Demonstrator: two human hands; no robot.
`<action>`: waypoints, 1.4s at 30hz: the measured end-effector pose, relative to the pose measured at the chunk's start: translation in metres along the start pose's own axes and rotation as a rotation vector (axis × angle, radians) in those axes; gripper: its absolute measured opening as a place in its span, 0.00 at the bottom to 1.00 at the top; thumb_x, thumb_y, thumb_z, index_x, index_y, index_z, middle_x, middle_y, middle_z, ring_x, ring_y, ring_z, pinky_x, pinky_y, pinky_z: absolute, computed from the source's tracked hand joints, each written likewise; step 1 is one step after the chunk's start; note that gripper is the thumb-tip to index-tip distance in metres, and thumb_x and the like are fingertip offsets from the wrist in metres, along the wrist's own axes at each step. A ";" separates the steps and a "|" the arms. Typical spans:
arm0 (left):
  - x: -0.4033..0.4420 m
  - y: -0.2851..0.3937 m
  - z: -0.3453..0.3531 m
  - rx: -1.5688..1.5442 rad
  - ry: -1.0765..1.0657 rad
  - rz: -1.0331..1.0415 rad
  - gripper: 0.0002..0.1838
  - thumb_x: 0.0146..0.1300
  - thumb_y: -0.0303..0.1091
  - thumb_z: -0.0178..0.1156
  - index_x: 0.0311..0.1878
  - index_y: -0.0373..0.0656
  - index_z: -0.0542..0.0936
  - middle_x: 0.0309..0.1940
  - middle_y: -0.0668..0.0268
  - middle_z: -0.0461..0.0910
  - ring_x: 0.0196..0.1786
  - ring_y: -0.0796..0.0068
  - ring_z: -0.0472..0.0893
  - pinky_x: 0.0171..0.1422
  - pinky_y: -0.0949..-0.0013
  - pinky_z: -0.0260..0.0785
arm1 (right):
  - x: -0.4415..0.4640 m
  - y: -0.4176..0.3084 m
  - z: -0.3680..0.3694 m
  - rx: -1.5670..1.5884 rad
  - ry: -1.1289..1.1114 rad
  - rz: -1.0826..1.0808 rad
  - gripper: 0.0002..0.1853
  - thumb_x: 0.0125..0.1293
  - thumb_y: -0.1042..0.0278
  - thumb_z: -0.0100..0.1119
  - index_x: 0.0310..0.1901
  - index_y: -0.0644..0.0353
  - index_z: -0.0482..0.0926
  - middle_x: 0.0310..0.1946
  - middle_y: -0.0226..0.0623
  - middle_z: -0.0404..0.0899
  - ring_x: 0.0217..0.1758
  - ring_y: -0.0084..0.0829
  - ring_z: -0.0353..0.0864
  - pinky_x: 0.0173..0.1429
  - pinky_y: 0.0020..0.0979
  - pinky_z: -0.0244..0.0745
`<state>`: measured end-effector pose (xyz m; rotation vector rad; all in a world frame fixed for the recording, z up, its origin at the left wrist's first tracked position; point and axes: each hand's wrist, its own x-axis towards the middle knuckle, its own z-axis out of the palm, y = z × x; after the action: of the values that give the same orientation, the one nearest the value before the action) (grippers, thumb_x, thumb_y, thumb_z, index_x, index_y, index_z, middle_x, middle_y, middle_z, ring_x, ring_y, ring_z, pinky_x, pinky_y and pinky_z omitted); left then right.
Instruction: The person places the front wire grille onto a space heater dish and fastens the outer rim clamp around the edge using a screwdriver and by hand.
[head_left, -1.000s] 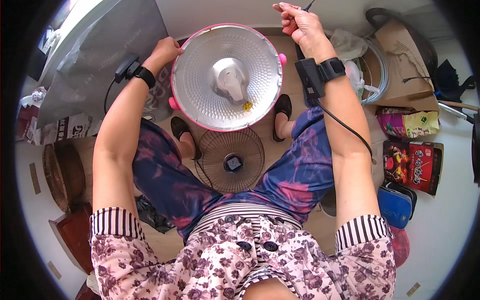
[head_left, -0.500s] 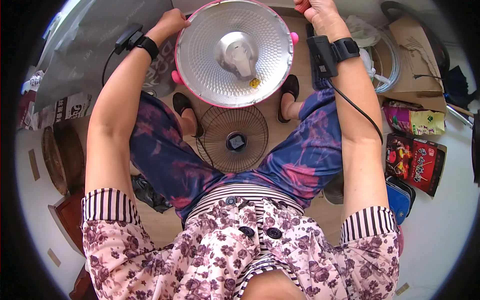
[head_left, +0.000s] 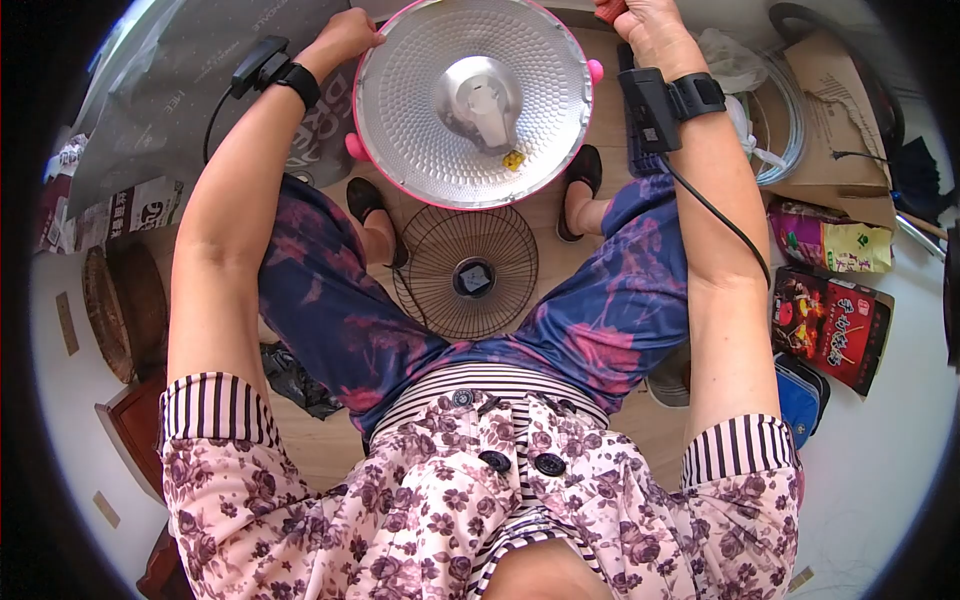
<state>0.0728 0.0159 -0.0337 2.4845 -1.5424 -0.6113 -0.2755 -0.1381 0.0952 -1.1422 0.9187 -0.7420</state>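
Wood-toned floor [head_left: 560, 260] shows around your dark shoes. Farthest left, a round wooden board [head_left: 118, 315] stands on edge; above it is a large grey bag [head_left: 165, 110] with printed lettering. Your left hand [head_left: 345, 38] has its fingers closed on the edge of the pink-rimmed silver heater reflector [head_left: 478, 100]. That reflector is between your two hands, its dimpled inside facing you, with a small yellow mark [head_left: 513, 161] on its lower part. Just below it, the round wire guard [head_left: 473, 279] lies between your legs. Your right hand's [head_left: 650, 28] fingers are clenched around a red handle [head_left: 609, 10], cut off by the top edge. Farther right you have a cardboard box [head_left: 838, 140], a blue case [head_left: 795, 395] and a red printed packet [head_left: 832, 328].
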 end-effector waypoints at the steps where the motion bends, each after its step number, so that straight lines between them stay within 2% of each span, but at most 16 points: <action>1: 0.000 0.000 0.001 0.009 0.017 0.026 0.16 0.58 0.42 0.66 0.41 0.39 0.85 0.24 0.60 0.81 0.25 0.68 0.81 0.29 0.63 0.74 | 0.001 0.000 0.000 0.002 0.002 -0.003 0.07 0.60 0.65 0.65 0.35 0.59 0.84 0.17 0.26 0.75 0.13 0.20 0.69 0.14 0.23 0.62; 8: -0.012 0.012 -0.007 -0.046 -0.005 -0.050 0.16 0.59 0.41 0.65 0.43 0.38 0.84 0.27 0.60 0.83 0.28 0.68 0.82 0.32 0.64 0.74 | 0.002 0.001 0.000 -0.005 -0.004 -0.008 0.07 0.61 0.65 0.65 0.34 0.60 0.84 0.18 0.25 0.74 0.13 0.20 0.67 0.14 0.23 0.61; 11: 0.003 -0.009 0.008 -0.046 0.077 0.025 0.16 0.59 0.41 0.65 0.43 0.38 0.84 0.28 0.60 0.83 0.28 0.67 0.82 0.32 0.64 0.74 | 0.000 0.000 0.000 -0.006 -0.009 0.001 0.07 0.61 0.65 0.65 0.34 0.59 0.84 0.17 0.26 0.74 0.13 0.20 0.67 0.14 0.23 0.60; 14: -0.011 0.007 -0.005 -0.045 0.007 -0.008 0.17 0.58 0.42 0.66 0.43 0.38 0.84 0.27 0.59 0.83 0.28 0.67 0.82 0.31 0.63 0.74 | -0.002 -0.001 0.004 -0.008 -0.009 0.016 0.07 0.61 0.65 0.65 0.34 0.59 0.84 0.17 0.26 0.74 0.13 0.20 0.68 0.14 0.23 0.60; 26: -0.005 0.003 0.000 -0.024 0.026 0.001 0.16 0.58 0.41 0.66 0.42 0.37 0.84 0.26 0.59 0.82 0.25 0.66 0.81 0.28 0.62 0.74 | 0.000 0.002 0.002 -0.018 0.000 0.005 0.08 0.61 0.65 0.65 0.33 0.60 0.84 0.17 0.26 0.74 0.12 0.21 0.67 0.14 0.23 0.60; 35: -0.010 0.009 -0.004 -0.041 0.012 -0.017 0.18 0.57 0.41 0.67 0.44 0.37 0.84 0.28 0.58 0.83 0.28 0.66 0.82 0.32 0.62 0.75 | -0.004 0.002 0.006 -0.019 0.004 -0.001 0.07 0.60 0.66 0.66 0.33 0.60 0.84 0.17 0.26 0.74 0.12 0.20 0.67 0.14 0.23 0.60; 42: -0.002 0.004 0.000 0.014 0.031 0.033 0.16 0.56 0.41 0.67 0.40 0.38 0.85 0.28 0.58 0.84 0.29 0.66 0.83 0.36 0.62 0.74 | 0.007 0.005 0.002 0.001 0.023 0.004 0.07 0.60 0.66 0.65 0.33 0.61 0.84 0.16 0.26 0.75 0.13 0.20 0.68 0.13 0.23 0.60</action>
<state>0.0683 0.0162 -0.0320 2.4613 -1.5790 -0.5564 -0.2703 -0.1422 0.0895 -1.1329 0.9395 -0.7534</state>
